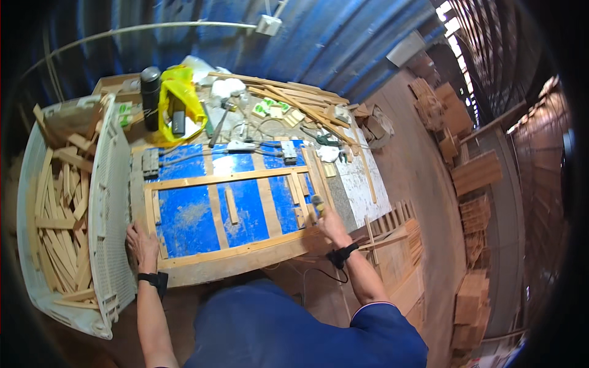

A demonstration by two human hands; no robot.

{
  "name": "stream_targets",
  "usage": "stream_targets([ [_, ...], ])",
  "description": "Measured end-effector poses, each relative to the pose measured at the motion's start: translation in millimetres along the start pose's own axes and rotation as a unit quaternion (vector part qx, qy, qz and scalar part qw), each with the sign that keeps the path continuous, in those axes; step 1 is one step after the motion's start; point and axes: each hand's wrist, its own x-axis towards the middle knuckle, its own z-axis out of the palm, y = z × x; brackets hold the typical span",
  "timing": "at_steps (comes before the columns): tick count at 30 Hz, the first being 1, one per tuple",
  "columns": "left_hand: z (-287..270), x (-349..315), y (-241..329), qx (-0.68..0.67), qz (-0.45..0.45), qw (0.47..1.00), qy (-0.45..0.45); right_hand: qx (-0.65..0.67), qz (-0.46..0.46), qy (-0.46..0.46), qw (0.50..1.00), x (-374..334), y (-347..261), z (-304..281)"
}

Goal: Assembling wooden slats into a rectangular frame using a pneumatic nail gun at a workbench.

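My right hand (333,227) is closed round a hammer (318,202) with a dark head and a yellowish part, over the right end of the bench. Near the bench's left edge, my left hand (142,246) rests with its fingers apart, beside the corner of a wooden frame (227,253). The frame lies flat on a blue board (184,224) crossed by wooden strips. A short loose stick (231,205) lies inside it, and several small wood pieces (299,189) sit at its right end.
A white plastic crate (110,214) full of wood offcuts stands left of the bench. Behind are a dark flask (150,98), a yellow plastic bag (178,104), metal clamps (288,153) and long wooden strips (300,95). Stacked boards (475,172) stand on the floor at right.
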Motion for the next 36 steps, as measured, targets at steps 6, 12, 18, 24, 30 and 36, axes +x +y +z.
stream_targets([
  [6,-5.7,2.0,25.5,0.064,-0.056,0.995,-0.051,-0.038,0.157,0.057,0.985,39.8,138.1,18.4],
  [12,-4.5,12.5,57.7,0.185,-0.072,0.975,-0.104,-0.065,0.146,0.098,0.982,56.2,179.3,53.9],
  [18,26.2,47.3,22.2,0.269,-0.045,0.957,-0.094,-0.065,-0.073,0.102,0.99,75.4,97.9,62.3],
  [24,67.9,55.4,11.1,0.399,-0.033,0.916,-0.016,0.004,0.019,0.039,0.999,92.6,44.7,118.9],
  [30,62.3,34.6,32.0,0.468,-0.057,0.877,-0.095,0.566,0.172,-0.047,0.805,74.2,18.6,75.4],
  [36,63.2,28.2,65.4,0.506,-0.1,0.856,0.026,0.538,0.142,-0.056,0.829,86.5,40.7,51.4],
])
